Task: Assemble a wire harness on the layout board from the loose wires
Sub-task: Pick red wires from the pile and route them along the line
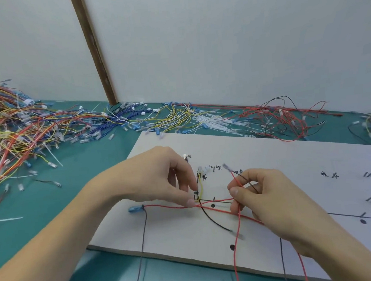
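The white layout board (270, 160) lies on the green table, marked with black lines, dots and handwritten labels. My left hand (160, 175) pinches a red wire (167, 206) against the board near the junction of the drawn lines; that wire ends at the left in a blue terminal (134, 209). My right hand (271, 200) pinches another red wire (239, 229) and a black wire (215, 222), which cross on the board. A short yellow wire (201, 189) stands by my left fingertips. A grey wire (143, 239) hangs off the board's front edge.
A big tangle of loose coloured wires (24, 131) covers the table at the left. More yellow, white and blue wires (178, 118) and red and black ones (289, 119) lie behind the board along the white wall. A brown post (94, 50) leans against the wall.
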A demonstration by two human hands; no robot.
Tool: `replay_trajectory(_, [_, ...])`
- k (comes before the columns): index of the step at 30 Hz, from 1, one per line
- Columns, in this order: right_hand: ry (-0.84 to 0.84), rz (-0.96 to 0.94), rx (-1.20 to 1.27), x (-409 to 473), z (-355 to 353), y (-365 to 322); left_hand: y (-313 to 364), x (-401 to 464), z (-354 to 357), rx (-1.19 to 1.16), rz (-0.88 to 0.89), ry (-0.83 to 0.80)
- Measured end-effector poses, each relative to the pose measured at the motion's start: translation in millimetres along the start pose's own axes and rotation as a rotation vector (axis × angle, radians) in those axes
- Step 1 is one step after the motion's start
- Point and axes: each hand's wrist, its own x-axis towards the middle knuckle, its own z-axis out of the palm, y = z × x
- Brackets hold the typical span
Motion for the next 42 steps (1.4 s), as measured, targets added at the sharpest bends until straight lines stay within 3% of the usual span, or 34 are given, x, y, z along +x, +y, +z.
replay_trajectory(3, [0.001,0.001,0.009,3,1,-1,0,1,14,0.09,0.054,0.067])
replay_trajectory(9, [-0.052,0.116,0.231,5,-1,-1,-8,-5,28,0.001,0.137,0.211])
replay_trajectory(15, [0.012,0.121,0.239,7,4,1,-11,-12,49,-0.033,0.244,0.469])
replay_trajectory(22, [0.032,0.144,0.264,9,4,5,-20,-10,63,0.067,0.276,0.503])
replay_trajectory(28, [-0.109,0.224,0.45,7,-5,2,-18,-9,66,0.147,0.276,0.467])
replay_trajectory(33, [-0.141,0.147,0.333,-1,-12,-3,-17,-9,65,0.108,0.285,0.466])
replay_trajectory(39, [0.008,-0.034,-0.065,-3,-5,-8,-19,-10,66,0.058,0.293,0.479])
replay_trajectory(42, [0.099,-0.046,-0.128,3,-1,-17,-19,-10,64,0.026,0.298,0.487])
